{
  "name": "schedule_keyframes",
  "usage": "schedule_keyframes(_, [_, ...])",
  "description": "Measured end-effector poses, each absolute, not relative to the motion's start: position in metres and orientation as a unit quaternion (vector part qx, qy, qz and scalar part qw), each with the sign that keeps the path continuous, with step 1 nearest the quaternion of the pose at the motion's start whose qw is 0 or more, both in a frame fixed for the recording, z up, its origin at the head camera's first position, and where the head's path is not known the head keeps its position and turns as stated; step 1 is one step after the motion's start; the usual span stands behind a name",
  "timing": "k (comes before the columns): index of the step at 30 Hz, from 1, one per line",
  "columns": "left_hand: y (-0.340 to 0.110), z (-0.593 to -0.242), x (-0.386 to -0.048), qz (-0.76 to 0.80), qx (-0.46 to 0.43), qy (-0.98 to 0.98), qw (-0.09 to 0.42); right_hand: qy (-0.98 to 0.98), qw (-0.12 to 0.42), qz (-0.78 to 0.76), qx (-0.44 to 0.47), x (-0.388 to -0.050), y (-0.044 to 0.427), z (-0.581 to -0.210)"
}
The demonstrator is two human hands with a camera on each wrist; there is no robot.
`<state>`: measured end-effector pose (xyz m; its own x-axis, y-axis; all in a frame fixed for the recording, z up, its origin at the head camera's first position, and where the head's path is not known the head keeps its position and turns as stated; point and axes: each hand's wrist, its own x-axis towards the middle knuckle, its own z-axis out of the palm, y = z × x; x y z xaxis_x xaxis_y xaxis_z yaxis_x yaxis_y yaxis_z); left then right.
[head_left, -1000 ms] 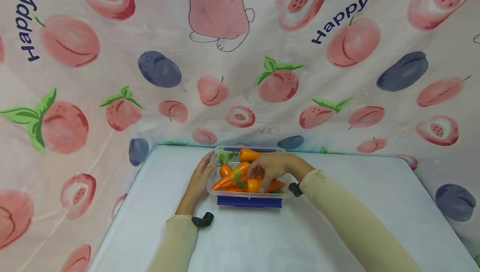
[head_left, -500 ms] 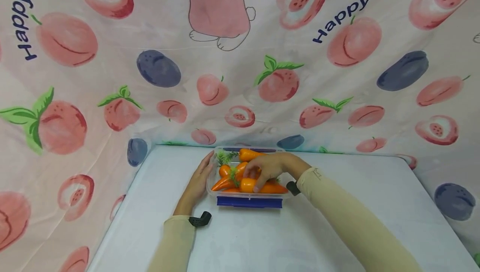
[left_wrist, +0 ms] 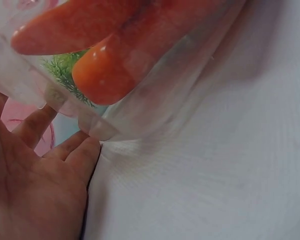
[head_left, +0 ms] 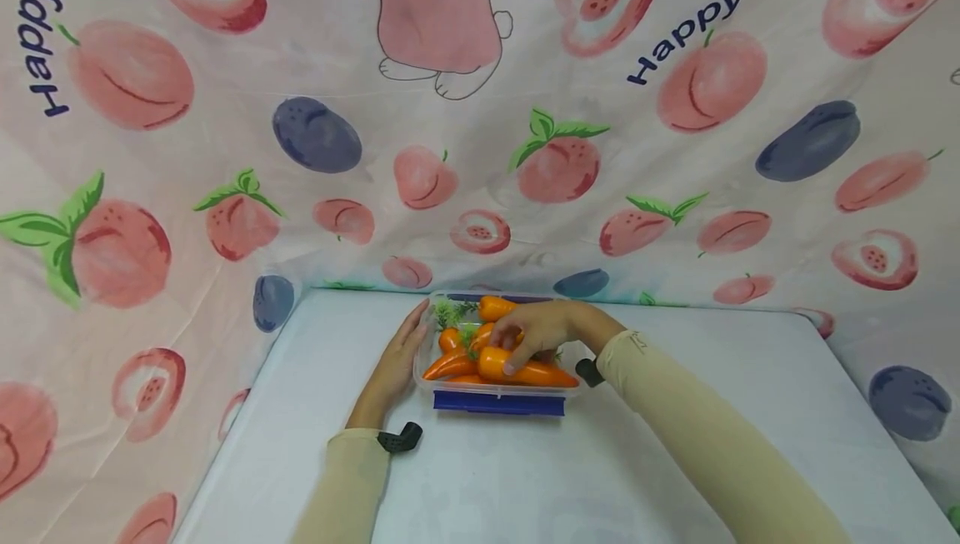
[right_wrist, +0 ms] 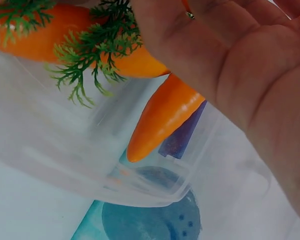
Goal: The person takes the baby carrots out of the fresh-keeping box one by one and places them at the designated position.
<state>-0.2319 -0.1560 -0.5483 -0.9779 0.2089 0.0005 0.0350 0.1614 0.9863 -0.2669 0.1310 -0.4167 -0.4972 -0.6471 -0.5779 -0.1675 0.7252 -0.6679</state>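
Observation:
A clear plastic container [head_left: 450, 387] holds several orange toy carrots with green tops. My left hand [head_left: 390, 369] lies along its left side; in the left wrist view the extended fingers of that hand [left_wrist: 37, 175] touch the clear wall [left_wrist: 160, 112]. Reaching inside from the right, my right hand [head_left: 543, 331] pinches the front carrot [head_left: 543, 373] near its thick end, thumb on the near side and other fingers partly hidden behind. The right wrist view has this hand [right_wrist: 235, 65] over the container, beside a carrot tip [right_wrist: 160, 120] and green fronds [right_wrist: 82, 65]; its fingertips are out of sight.
A blue clip flap [head_left: 498, 404] hangs along the container's front edge. The container stands near the back of a white table [head_left: 495, 486], close to a fruit-print cloth [head_left: 525, 232] that rises behind and to the left.
The front carrot's thick end has shifted left and slightly up, together with my right thumb, and more of that carrot shows. My left hand has stayed at the container's side.

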Motion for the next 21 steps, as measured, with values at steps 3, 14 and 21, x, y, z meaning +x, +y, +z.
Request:
schedule_keyframes(3, [-0.156,-0.547,-0.232,0.635,0.074,0.765,0.078,0.819,0.436,-0.283,-0.244,-0.268,0.132,-0.418])
schedule_keyframes(14, [-0.156,-0.55,-0.232,0.637,0.085,0.764,0.053,0.815,0.417,-0.325,-0.237,-0.265,0.138,-0.415])
schedule_keyframes(21, [-0.156,-0.551,-0.231,0.636,0.089,0.765,0.05,0.818,0.39,-0.366,-0.212,-0.262,0.147,-0.415])
